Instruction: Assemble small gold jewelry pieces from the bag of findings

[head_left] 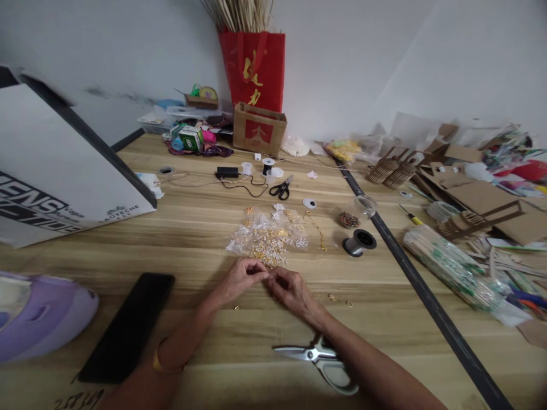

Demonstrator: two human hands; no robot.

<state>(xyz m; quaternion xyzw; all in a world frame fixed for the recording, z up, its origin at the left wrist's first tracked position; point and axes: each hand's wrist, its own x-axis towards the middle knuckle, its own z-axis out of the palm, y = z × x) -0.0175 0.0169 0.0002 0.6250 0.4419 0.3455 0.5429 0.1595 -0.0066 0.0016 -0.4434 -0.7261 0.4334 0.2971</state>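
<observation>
A wooden surface [205, 245] seen from above by the person working at it. At the far left, a large white printed bag [55, 171] lies flat, and below it sits a rounded purple object [47, 316], blurred at the frame's edge. Just right of that, a black phone [128, 327] lies face down near the person's left forearm.

In the lower middle, the two hands meet. The left hand [241, 278] and the right hand [290, 289] have their fingers pinched together, tip to tip, around something too small to make out. Directly beyond the hands, touching distance away, lies a pile of clear packets holding gold beads and findings [269, 236]. A thin gold chain [317, 229] trails beside the pile, and a few loose gold pieces [339, 300] lie just right of the right hand.

Under the right forearm, nearest the viewer, rest silver scissors [318, 359]. Farther back, black-handled scissors [282, 188] lie near small spools. Right of the pile stands a spool of silver wire [359, 242]. A red gift bag [253, 68] stands against the back wall. At far right, cardboard pieces [482, 199] and a bag of wooden sticks [453, 267] crowd the surface.
</observation>
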